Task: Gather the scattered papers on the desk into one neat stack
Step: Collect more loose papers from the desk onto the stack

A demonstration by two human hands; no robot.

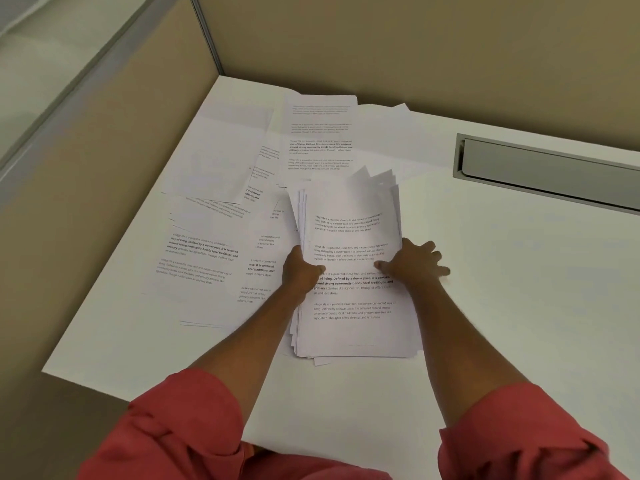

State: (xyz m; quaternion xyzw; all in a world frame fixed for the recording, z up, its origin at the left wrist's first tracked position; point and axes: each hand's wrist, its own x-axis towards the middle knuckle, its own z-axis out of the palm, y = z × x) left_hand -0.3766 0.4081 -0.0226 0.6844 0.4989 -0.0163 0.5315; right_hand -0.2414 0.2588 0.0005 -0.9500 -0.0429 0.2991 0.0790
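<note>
A thick bundle of printed white sheets (349,306) lies on the white desk (502,289), its far end lifted and fanned unevenly. My left hand (300,271) grips the bundle's left edge, thumb on top. At the right edge, my right hand (414,263) holds the bundle with the thumb on the top page and the fingers spread on the desk. Several loose sheets (204,258) remain scattered left of the bundle, and another printed sheet (320,133) lies behind it near the back corner.
Beige partition walls (381,46) close the desk at the back and left. A grey cable slot with a lid (547,171) is set into the desk at the right. The desk's left edge (114,258) drops off beside the loose sheets.
</note>
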